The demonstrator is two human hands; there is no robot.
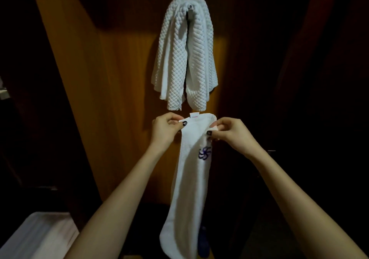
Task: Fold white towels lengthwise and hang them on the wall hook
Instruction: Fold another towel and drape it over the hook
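A narrow white towel (187,179) with a blue embroidered mark hangs folded lengthwise between my hands, a small label at its top edge. My left hand (165,128) pinches its top left corner. My right hand (227,133) pinches the top right corner. Straight above, a quilted white towel (183,59) is draped over the metal wall hook (190,11), its two halves hanging down just above the held towel.
The hook is mounted on an orange-brown wooden panel (119,89), with dark surroundings on both sides. A white surface (38,236) shows at the lower left. A dark blue object (203,242) sits low behind the towel's bottom end.
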